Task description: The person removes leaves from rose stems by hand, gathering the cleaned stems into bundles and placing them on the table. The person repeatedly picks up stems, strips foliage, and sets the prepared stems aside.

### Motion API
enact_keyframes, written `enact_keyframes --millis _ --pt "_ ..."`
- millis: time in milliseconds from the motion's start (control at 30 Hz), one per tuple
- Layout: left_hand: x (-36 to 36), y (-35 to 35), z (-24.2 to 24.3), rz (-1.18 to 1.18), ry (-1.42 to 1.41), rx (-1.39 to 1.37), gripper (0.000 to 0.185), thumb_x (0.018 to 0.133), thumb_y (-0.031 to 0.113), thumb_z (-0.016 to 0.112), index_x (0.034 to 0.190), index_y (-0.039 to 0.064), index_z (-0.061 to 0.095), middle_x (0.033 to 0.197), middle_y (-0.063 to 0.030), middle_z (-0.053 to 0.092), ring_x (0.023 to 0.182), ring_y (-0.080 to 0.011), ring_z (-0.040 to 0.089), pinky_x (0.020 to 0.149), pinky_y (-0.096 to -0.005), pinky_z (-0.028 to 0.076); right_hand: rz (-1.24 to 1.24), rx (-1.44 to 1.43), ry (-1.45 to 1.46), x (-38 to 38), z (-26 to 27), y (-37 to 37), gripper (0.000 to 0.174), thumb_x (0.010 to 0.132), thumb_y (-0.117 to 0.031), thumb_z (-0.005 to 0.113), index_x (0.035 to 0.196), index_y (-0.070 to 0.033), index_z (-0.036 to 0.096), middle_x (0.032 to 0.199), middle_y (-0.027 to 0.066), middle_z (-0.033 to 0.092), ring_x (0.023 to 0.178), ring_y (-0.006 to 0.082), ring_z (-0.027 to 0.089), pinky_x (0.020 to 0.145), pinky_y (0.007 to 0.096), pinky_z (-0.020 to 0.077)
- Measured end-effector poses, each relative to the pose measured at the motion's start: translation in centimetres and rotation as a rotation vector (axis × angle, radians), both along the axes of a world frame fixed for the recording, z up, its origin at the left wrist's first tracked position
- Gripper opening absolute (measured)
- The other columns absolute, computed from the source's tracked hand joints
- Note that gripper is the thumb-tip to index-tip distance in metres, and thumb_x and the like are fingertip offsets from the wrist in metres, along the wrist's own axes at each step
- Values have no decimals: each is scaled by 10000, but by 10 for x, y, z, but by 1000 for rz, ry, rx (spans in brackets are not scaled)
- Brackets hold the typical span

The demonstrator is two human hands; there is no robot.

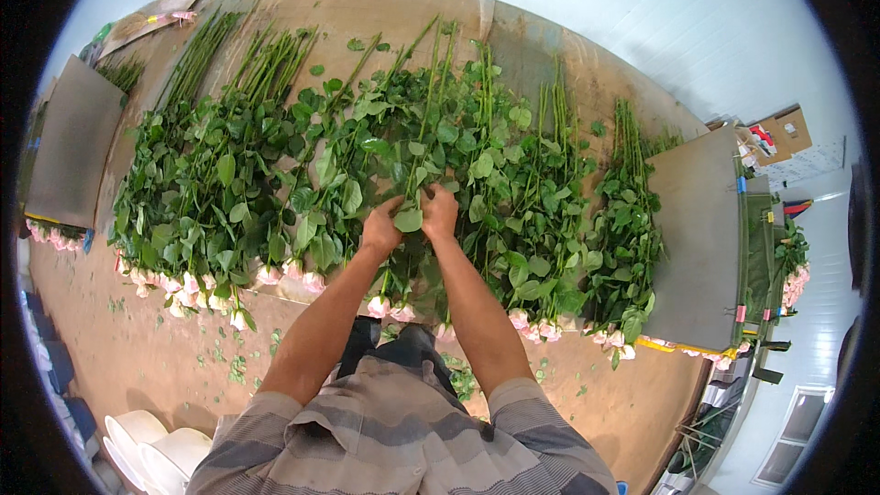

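Leafy rose stems (330,144) lie in several bunches across a wooden table (399,3), their pale pink blooms (379,306) at the near edge and cut stem ends towards the far side. At the middle of the table, my left hand (383,225) and my right hand (438,210) are close together at a green rose stem (419,179), with a broad leaf (408,221) between them. Both hands have curled fingers around the stem and its leaves. The fingertips are partly hidden by foliage, and which hand grips the stem is unclear.
A grey panel (694,240) stands at the table's right, with wrapped roses (796,285) beyond. Another grey panel (72,144) is at the left. White buckets (172,457) stand on the floor (619,412) at lower left, and fallen leaves (237,368) lie near the table. Cardboard boxes (790,134) are at right.
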State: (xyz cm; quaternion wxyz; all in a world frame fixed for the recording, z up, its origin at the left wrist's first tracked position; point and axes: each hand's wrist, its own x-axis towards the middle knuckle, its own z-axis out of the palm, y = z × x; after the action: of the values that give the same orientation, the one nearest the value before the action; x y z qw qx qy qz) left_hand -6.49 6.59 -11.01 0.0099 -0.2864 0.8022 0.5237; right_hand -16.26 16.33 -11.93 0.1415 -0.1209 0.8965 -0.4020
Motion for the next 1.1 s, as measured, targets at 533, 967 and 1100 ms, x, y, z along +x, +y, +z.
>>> enact_keyframes --millis 533,967,1100 --pt "6 -10 20 -139 3 39 610 735 42 654 1324 59 495 1030 -160 662 889 -257 658 732 -362 517 -119 -133 -242 -2 -4 1 304 846 -287 657 886 14 670 764 155 645 643 289 591 588 462 441" --pt "27 -4 49 -39 35 -203 311 811 199 573 1110 122 607 1050 -192 633 954 -413 583 813 -478 477 -53 136 -452 5 31 -13 453 897 -305 612 1228 -3 548 1150 190 587 1008 375 575 876 523 497" --pt "41 -57 60 156 285 -716 331 835 164 579 1162 124 600 1062 -152 616 991 -359 571 818 -437 488 -109 68 -399 10 43 -13 428 914 -287 590 1232 -4 544 1159 185 581 1001 368 575 891 525 497"
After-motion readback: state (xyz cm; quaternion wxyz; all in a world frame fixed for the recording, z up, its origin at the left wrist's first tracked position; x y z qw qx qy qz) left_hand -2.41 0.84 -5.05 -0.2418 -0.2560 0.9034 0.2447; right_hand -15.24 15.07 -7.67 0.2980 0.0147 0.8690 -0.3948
